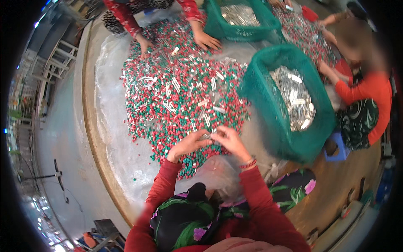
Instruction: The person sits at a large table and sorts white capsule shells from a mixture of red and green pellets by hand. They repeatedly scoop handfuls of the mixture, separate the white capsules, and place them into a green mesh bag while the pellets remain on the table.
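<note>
My left hand (191,144) and my right hand (231,142) meet over the near edge of a spread heap of small red, green and white pieces (168,130). The fingers of both are closed around a small shiny strip (205,135), partly hidden between the fingertips. Pale and see-through strips (169,106) lie scattered over the heap just beyond my hands. Below my wrists, see-through plastic sheeting (222,170) is bunched at my lap.
A green mesh-lined basket (268,122) of silvery strips (296,98) stands right of the heap; another green basket (252,32) is behind it. Across the heap a person's hands (205,40) touch the pieces. At right a person in orange (369,92) sits beside a blue stool (339,149).
</note>
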Action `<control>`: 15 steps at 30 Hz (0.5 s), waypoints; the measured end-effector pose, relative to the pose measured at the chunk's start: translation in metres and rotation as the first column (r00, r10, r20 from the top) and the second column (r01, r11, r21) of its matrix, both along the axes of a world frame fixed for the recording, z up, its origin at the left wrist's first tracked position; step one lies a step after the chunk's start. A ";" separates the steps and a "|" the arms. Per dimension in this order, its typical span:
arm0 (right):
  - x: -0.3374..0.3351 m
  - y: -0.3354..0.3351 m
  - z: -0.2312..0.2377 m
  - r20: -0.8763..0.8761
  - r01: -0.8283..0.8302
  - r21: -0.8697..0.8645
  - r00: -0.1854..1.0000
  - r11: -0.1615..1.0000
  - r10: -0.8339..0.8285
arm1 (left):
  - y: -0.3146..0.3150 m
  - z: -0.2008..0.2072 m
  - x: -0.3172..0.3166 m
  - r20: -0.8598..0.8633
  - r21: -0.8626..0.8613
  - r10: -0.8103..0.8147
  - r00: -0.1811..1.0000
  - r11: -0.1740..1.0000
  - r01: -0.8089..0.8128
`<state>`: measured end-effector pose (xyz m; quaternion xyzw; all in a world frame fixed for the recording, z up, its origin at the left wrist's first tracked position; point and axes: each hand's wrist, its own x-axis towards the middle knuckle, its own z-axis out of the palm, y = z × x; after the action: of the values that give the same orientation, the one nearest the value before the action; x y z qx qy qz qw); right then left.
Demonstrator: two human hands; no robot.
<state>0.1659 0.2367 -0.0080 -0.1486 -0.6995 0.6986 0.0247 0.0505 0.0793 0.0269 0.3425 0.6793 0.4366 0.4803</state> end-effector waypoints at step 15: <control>0.040 -0.002 -0.006 0.137 0.062 -0.824 0.986 0.563 0.092 | -0.012 0.000 -0.050 0.660 0.136 0.363 0.658 0.803 -0.580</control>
<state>0.2054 0.2350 -0.0138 -0.1937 -0.2923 0.9299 -0.1114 0.0009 0.0677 0.0266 0.0696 0.4705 0.7418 0.4727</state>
